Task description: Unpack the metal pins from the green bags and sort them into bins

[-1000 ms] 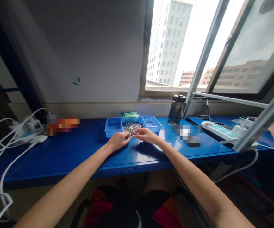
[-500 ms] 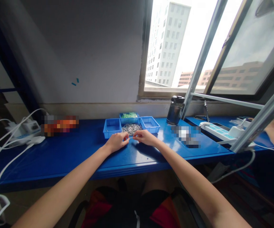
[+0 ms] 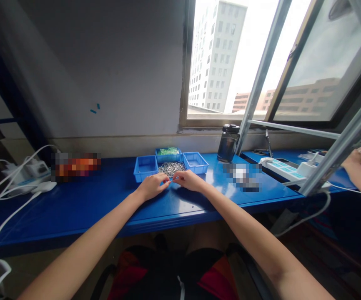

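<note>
Both hands are close together at the front of a group of blue bins. My left hand (image 3: 152,186) rests over the table with thumb and fingers pinched; what it holds is too small to name. My right hand (image 3: 187,180) is also pinched, its fingertips just right of the left ones, on something I cannot make out. Right behind the fingertips lies a heap of small silvery metal pieces (image 3: 171,168). An open blue bin (image 3: 145,167) stands to its left, another blue bin (image 3: 196,163) to its right, and a third at the back holds green packets (image 3: 169,151).
The blue table (image 3: 99,208) runs along the wall. A dark bottle (image 3: 227,143) stands behind on the right, near a blurred patch, a power strip (image 3: 282,170) and metal posts. White cables (image 3: 14,196) and a blurred orange item are at left. Another person's arm shows far right.
The whole view has shifted slightly. My left thumb and fingers have moved a little, with the thumb now stretched toward the right fingertips. The bins stay where they were.
</note>
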A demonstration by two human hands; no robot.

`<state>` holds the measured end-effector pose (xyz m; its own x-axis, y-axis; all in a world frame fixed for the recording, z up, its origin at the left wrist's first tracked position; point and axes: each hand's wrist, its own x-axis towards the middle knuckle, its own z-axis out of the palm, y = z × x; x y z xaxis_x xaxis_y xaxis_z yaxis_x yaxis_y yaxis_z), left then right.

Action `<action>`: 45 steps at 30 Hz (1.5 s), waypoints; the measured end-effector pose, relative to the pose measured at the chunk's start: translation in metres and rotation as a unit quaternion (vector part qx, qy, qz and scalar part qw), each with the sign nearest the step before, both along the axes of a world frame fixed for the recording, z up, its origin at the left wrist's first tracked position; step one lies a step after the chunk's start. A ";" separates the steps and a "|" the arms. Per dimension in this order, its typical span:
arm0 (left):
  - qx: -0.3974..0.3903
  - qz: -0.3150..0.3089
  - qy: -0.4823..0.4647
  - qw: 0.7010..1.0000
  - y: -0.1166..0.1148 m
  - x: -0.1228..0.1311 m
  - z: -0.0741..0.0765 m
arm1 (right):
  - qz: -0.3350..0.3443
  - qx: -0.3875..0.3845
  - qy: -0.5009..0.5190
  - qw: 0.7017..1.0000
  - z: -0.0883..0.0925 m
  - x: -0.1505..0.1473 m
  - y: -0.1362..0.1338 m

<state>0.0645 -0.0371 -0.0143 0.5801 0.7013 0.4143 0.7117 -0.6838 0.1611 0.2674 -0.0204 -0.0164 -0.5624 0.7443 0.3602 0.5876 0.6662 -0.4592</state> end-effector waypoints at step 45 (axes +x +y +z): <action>-0.019 -0.026 -0.065 0.997 0.007 -0.003 -0.004 | 0.019 0.018 0.002 1.000 -0.001 0.001 0.001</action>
<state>0.0612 -0.0303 -0.0181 0.5591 0.6882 0.4624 0.6472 -0.7108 0.2754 0.2687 -0.0189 -0.0178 -0.5888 0.7085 0.3891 0.5594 0.7046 -0.4365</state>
